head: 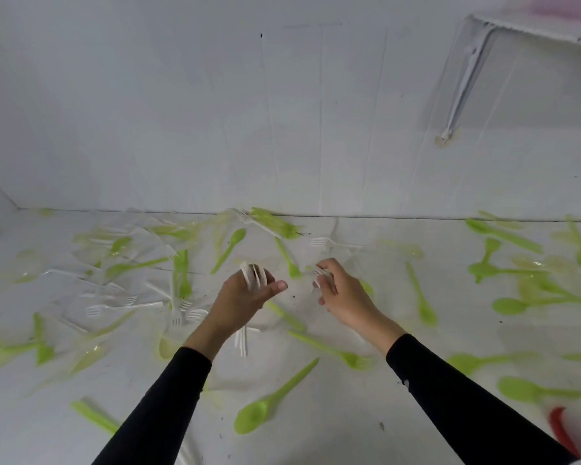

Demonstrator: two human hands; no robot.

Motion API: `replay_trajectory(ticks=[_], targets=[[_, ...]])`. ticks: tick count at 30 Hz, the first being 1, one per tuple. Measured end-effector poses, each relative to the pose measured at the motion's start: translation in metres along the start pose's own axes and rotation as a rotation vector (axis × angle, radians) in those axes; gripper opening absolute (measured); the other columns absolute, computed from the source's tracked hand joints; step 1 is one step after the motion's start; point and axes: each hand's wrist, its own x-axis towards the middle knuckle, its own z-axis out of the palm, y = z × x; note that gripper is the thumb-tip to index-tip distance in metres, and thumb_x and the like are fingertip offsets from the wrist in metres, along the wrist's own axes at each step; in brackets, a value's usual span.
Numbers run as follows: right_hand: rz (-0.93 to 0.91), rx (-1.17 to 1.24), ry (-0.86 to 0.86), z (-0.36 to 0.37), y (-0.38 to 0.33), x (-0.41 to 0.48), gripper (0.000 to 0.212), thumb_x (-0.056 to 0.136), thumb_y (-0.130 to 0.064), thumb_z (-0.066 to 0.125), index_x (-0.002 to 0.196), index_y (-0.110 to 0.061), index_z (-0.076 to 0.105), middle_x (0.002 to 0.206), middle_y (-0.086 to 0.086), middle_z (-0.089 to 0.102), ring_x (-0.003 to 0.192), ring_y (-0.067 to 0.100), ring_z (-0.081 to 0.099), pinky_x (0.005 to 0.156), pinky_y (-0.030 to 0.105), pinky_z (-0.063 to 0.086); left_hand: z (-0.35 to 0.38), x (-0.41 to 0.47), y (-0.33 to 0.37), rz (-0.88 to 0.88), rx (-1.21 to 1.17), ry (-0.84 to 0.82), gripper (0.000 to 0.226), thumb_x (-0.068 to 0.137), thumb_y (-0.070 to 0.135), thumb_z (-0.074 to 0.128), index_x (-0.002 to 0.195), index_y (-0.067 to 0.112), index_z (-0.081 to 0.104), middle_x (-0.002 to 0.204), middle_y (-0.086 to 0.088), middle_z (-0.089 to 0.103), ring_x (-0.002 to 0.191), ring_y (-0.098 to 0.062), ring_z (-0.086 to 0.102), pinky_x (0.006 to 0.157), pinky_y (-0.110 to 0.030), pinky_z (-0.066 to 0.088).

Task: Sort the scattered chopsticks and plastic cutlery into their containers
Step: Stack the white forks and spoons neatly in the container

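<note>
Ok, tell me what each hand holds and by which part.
The left hand grips a bundle of white forks around mid-handle; the right hand pinches a white fork near its tines.

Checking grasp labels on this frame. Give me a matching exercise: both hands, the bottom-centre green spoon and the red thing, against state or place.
1 left hand
2 right hand
3 bottom-centre green spoon
4 red object

A in the bottom right corner of the view
B pinches one white fork
C grips a bundle of white forks
D lies loose on the white surface

Pairs: 1-C, 2-B, 3-D, 4-A
</note>
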Motion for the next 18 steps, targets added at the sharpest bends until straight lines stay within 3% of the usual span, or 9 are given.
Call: replay_trajectory(ticks=[2, 4, 6, 10, 13, 18], targets=[[-0.051, 0.134, 0.054, 0.002, -0.021, -0.002, 0.011, 0.101, -0.021, 0.048, 0.108, -0.026, 0.055, 0.100, -0.002, 0.064, 0.075, 0.009, 0.067, 0.064, 0.022, 0.053, 0.007, -0.001, 0.014, -0.052, -0.266, 0.033, 0.027, 0.084, 0.030, 0.076, 0.074, 0.010, 0.060, 0.063, -0.004, 0.064, 0.053, -0.013, 0.059, 0.056, -0.021, 0.047], [-0.096, 0.243, 0.132, 0.007, -0.033, -0.006, 0.011, 0.098, -0.019, 0.056, 0.104, -0.027, 0.062, 0.106, 0.000, 0.061, 0.082, 0.010, 0.067, 0.068, 0.030, 0.059, 0.017, -0.003, 0.023, -0.150, -0.617, 0.036, 0.020, 0.090, 0.022, 0.069, 0.090, 0.003, 0.063, 0.086, -0.013, 0.074, 0.074, -0.022, 0.072, 0.063, -0.026, 0.056], [-0.126, 0.267, 0.221, 0.012, -0.039, -0.008, 0.013, 0.094, -0.020, 0.063, 0.106, -0.023, 0.069, 0.105, -0.003, 0.064, 0.090, 0.008, 0.066, 0.076, 0.026, 0.057, 0.025, -0.004, 0.025, -0.197, -0.845, 0.007, 0.026, 0.096, 0.020, 0.060, 0.112, -0.001, 0.060, 0.104, -0.018, 0.073, 0.096, -0.030, 0.072, 0.075, -0.032, 0.059], [-0.113, 0.287, 0.278, 0.018, -0.048, -0.015, 0.021, 0.087, -0.021, 0.072, 0.107, -0.025, 0.069, 0.089, -0.008, 0.068, 0.087, 0.001, 0.062, 0.070, 0.011, 0.046, 0.032, -0.008, 0.025, -0.209, -0.954, -0.014, 0.046, 0.095, 0.032, 0.057, 0.125, -0.003, 0.056, 0.115, -0.020, 0.070, 0.110, -0.031, 0.067, 0.088, -0.037, 0.057], [-0.099, 0.300, 0.332, 0.024, -0.050, -0.018, 0.016, 0.083, -0.020, 0.077, 0.091, -0.020, 0.064, 0.078, -0.011, 0.066, 0.078, 0.002, 0.061, 0.063, 0.013, 0.043, 0.034, -0.012, 0.024, -0.227, -1.036, -0.010, 0.057, 0.092, 0.040, 0.055, 0.125, -0.006, 0.054, 0.120, -0.024, 0.067, 0.112, -0.036, 0.065, 0.093, -0.045, 0.055], [-0.109, 0.269, 0.329, 0.035, -0.042, -0.017, 0.006, 0.083, -0.012, 0.074, 0.084, -0.012, 0.069, 0.081, -0.003, 0.069, 0.076, 0.006, 0.065, 0.066, 0.017, 0.050, 0.042, -0.013, 0.025, -0.276, -1.032, -0.050, 0.045, 0.084, 0.033, 0.064, 0.118, 0.005, 0.061, 0.114, -0.022, 0.067, 0.102, -0.032, 0.067, 0.095, -0.048, 0.051]])
